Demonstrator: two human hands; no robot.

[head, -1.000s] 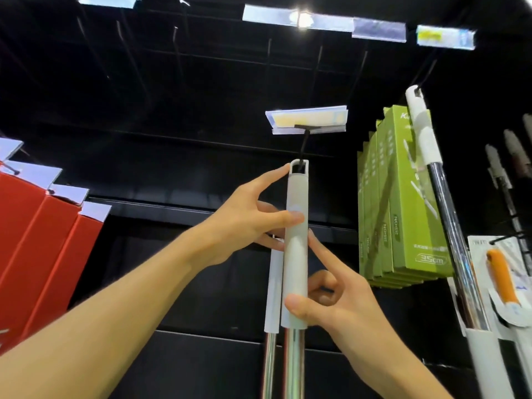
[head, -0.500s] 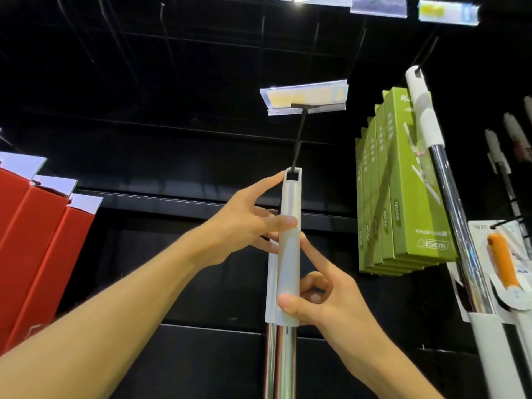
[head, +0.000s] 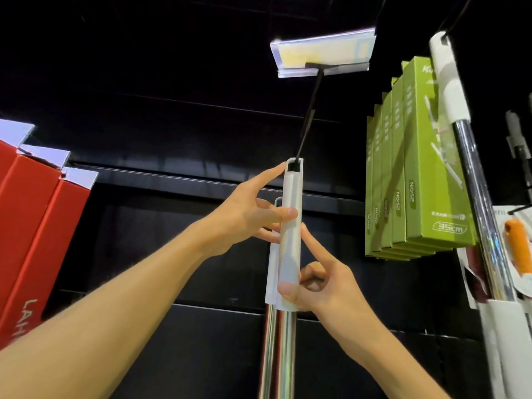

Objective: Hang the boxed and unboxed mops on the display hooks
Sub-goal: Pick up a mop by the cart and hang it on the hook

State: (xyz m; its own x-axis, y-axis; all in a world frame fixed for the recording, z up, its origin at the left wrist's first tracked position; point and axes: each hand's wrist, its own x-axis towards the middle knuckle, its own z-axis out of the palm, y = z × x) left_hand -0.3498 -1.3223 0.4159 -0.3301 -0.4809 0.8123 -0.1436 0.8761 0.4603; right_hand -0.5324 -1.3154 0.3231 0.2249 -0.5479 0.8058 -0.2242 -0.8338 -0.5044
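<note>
An unboxed mop with a pale grey grip (head: 290, 249) and chrome pole (head: 283, 355) hangs by its top loop on the black display hook (head: 309, 113), which carries a price tag holder (head: 324, 53) at its front. A second mop handle (head: 272, 269) hangs just behind it. My left hand (head: 244, 220) pinches the grip near the top, forefinger reaching toward the loop. My right hand (head: 319, 286) pinches the grip's lower end between thumb and forefinger.
Green boxed mops (head: 417, 168) hang on a hook to the right. Another unboxed mop (head: 472, 174) with a white grip hangs further right, beside an orange-handled item (head: 518, 246). Red boxes (head: 34, 226) hang at the left. A black back panel stands behind.
The mop's loop has slid further back along the hook, away from the price tag. Both hands have stayed on the grip.
</note>
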